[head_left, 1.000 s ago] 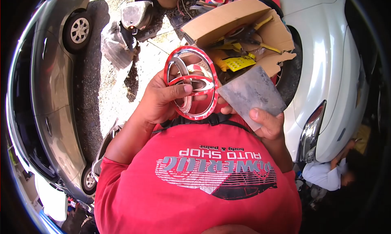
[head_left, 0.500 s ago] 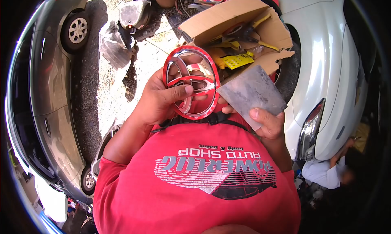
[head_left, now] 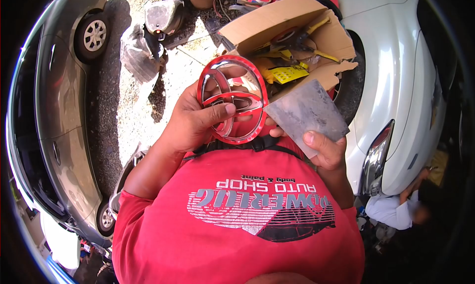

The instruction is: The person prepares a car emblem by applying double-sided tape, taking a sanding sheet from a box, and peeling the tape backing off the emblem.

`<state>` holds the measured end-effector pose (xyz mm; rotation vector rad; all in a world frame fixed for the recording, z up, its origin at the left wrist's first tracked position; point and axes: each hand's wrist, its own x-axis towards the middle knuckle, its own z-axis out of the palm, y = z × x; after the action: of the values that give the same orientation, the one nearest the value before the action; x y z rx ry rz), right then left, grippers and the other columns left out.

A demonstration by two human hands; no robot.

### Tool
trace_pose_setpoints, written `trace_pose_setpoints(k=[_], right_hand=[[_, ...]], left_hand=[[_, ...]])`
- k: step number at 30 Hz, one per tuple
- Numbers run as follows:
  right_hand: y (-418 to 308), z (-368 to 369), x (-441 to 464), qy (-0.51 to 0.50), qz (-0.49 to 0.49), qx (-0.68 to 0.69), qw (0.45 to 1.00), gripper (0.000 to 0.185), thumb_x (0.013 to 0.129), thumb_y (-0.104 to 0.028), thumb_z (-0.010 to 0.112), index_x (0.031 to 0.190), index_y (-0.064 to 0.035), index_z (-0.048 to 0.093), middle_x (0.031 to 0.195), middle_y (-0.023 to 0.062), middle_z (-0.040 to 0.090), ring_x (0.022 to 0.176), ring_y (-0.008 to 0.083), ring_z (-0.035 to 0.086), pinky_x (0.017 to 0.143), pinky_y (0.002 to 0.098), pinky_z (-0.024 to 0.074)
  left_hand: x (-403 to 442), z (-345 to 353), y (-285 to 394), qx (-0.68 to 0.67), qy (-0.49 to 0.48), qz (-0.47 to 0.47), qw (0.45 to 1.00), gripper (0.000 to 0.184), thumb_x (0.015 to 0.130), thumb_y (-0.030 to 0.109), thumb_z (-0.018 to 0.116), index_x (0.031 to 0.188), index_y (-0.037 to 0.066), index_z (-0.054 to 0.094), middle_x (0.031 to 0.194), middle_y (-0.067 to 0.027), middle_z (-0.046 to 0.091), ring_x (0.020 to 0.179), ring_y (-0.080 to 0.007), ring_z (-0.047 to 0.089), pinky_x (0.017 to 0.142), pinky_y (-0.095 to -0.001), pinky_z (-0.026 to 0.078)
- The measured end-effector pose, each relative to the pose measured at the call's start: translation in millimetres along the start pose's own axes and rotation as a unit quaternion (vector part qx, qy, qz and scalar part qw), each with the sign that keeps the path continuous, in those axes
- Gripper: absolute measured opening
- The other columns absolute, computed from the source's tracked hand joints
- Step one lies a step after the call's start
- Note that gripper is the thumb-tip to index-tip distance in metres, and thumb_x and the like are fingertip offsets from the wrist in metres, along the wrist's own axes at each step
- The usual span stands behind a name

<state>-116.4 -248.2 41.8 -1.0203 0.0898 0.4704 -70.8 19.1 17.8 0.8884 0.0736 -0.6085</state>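
Note:
An oval car emblem with red edging and chrome-like inner rings is held upright in my left hand, its thumb across the crossed rings and fingers behind. My right hand grips a flat grey rectangular sheet, thumb on its face and fingertips showing past its lower left edge. The sheet's left corner is close beside the emblem's right rim; whether they touch I cannot tell. Both are in front of my red shirt.
An open cardboard box with yellow-handled tools and a yellow card lies ahead. A dark car is at the left, a white car at the right. Grey car parts rest on the ground. Another person is at far right.
The emblem has tilted slightly in my left hand, and the light on its rings has shifted. My right hand and the grey sheet are almost unmoved.

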Motion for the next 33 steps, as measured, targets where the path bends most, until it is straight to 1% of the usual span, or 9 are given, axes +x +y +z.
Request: trace_pose_setpoints(k=[7, 9, 19, 21, 22, 24, 28, 30, 33], right_hand=[[3.2, -0.6, -1.3, 0.002, 0.002, 0.004, 1.000, 0.068, 0.084, -0.004, 0.053, 0.146, 0.0164, 0.035, 0.132, 0.0343, 0.060, 0.117, 0.0390, 0.068, 0.107, 0.0452, 0.0526], [7.2, -0.2, -0.9, 0.004, -0.025, -0.002, 1.000, 0.067, 0.088, -0.014, 0.060, 0.143, 0.0169, 0.038, 0.128, 0.0384, 0.060, 0.114, 0.0416, 0.069, 0.099, 0.0462, 0.0576], [6.6, 0.3, -1.7, 0.002, -0.022, -0.009, 1.000, 0.067, 0.088, -0.015, 0.060, 0.142, 0.0174, 0.039, 0.127, 0.0383, 0.061, 0.114, 0.0416, 0.069, 0.100, 0.0467, 0.0565], [2.3, -2.4, -3.1, -0.035, -0.002, -0.044, 0.998, 0.066, 0.086, -0.004, 0.052, 0.146, 0.0172, 0.036, 0.134, 0.0322, 0.060, 0.121, 0.0386, 0.066, 0.108, 0.0435, 0.0510], [0.6, 2.1, -4.0, -0.035, -0.002, -0.044, 0.998, 0.066, 0.086, -0.004, 0.052, 0.146, 0.0172, 0.036, 0.134, 0.0322, 0.060, 0.121, 0.0386, 0.066, 0.108, 0.0435, 0.0510], [-2.4, 13.7, -6.8, 0.014, -0.013, -0.079, 0.997, 0.064, 0.086, -0.003, 0.050, 0.146, 0.0173, 0.036, 0.132, 0.0324, 0.061, 0.122, 0.0376, 0.066, 0.109, 0.0431, 0.0500], [-1.9, 12.4, -6.8, 0.010, -0.017, -0.074, 0.997, 0.063, 0.086, -0.001, 0.047, 0.146, 0.0173, 0.036, 0.130, 0.0336, 0.062, 0.122, 0.0380, 0.066, 0.110, 0.0439, 0.0492], [-1.5, 8.3, -5.1, -0.018, -0.012, -0.053, 0.998, 0.064, 0.087, -0.002, 0.047, 0.146, 0.0172, 0.035, 0.129, 0.0347, 0.063, 0.123, 0.0383, 0.065, 0.111, 0.0442, 0.0487], [-1.1, 7.9, -3.7, -0.012, -0.017, -0.022, 1.000, 0.065, 0.087, -0.003, 0.047, 0.147, 0.0174, 0.034, 0.128, 0.0350, 0.063, 0.122, 0.0389, 0.065, 0.111, 0.0443, 0.0481]], left_hand=[[-3.0, -0.7, -1.0, -0.022, 0.000, -0.012, 1.000, 0.059, 0.094, -0.001, 0.069, 0.148, -0.001, 0.046, 0.125, -0.0154, 0.068, 0.118, -0.0262, 0.067, 0.103, -0.0441, 0.057], [-3.7, -2.1, -1.9, -0.022, -0.002, -0.009, 1.000, 0.059, 0.094, -0.001, 0.070, 0.147, -0.001, 0.046, 0.124, -0.0153, 0.068, 0.118, -0.0260, 0.067, 0.103, -0.0439, 0.057], [-5.2, -2.1, -0.8, -0.021, -0.010, -0.009, 1.000, 0.058, 0.094, -0.001, 0.069, 0.147, -0.001, 0.046, 0.126, -0.0177, 0.068, 0.117, -0.0271, 0.068, 0.102, -0.0439, 0.058], [-5.8, -0.7, -0.2, -0.019, -0.004, -0.009, 1.000, 0.057, 0.094, -0.002, 0.068, 0.147, -0.001, 0.046, 0.125, -0.0178, 0.068, 0.118, -0.0269, 0.068, 0.101, -0.0431, 0.058], [-5.7, -1.3, -0.3, -0.019, -0.004, -0.009, 1.000, 0.057, 0.094, -0.002, 0.068, 0.147, -0.001, 0.046, 0.125, -0.0178, 0.068, 0.118, -0.0269, 0.068, 0.101, -0.0431, 0.058], [-5.2, -2.7, -0.4, -0.005, -0.010, -0.004, 1.000, 0.057, 0.094, -0.003, 0.067, 0.147, -0.001, 0.046, 0.125, -0.0178, 0.068, 0.117, -0.0270, 0.068, 0.101, -0.0426, 0.059], [-5.4, 0.0, 1.6, 0.015, -0.003, -0.002, 1.000, 0.057, 0.094, -0.004, 0.067, 0.147, -0.001, 0.046, 0.125, -0.0173, 0.068, 0.117, -0.0262, 0.068, 0.101, -0.0427, 0.059], [-5.0, 1.6, 2.4, 0.005, 0.003, 0.002, 1.000, 0.057, 0.093, -0.005, 0.066, 0.146, 0.000, 0.047, 0.123, -0.0153, 0.068, 0.116, -0.0246, 0.068, 0.102, -0.0430, 0.059], [-4.2, 0.6, 2.8, -0.010, 0.011, -0.005, 1.000, 0.056, 0.092, -0.007, 0.065, 0.145, 0.000, 0.048, 0.120, -0.0131, 0.068, 0.115, -0.0231, 0.068, 0.102, -0.0429, 0.059]])
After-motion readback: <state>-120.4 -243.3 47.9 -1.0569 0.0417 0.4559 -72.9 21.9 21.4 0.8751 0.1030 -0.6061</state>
